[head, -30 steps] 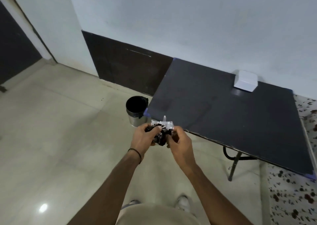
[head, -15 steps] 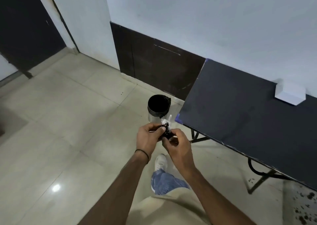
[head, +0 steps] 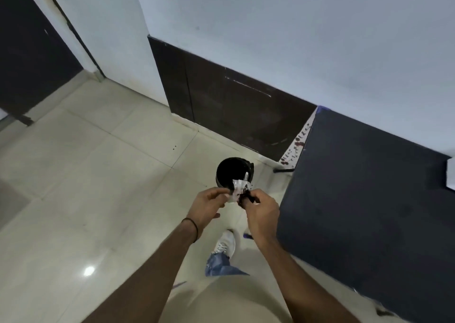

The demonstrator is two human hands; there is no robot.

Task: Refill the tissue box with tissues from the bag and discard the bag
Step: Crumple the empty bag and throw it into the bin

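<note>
Both hands hold the crumpled bag point(head: 240, 191) bunched small between them: left hand point(head: 209, 205) pinching its edge, right hand point(head: 261, 210) closed on the dark end. It hangs in front of the bin point(head: 234, 172), evidently compacted for dropping in.

Crumpled bag point(head: 240, 189) — now nearer the bin point(head: 234, 172)

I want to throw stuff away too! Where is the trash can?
The black bin stands on the floor mid-view, just beyond both hands, left of the dark table and near the wall.
</note>
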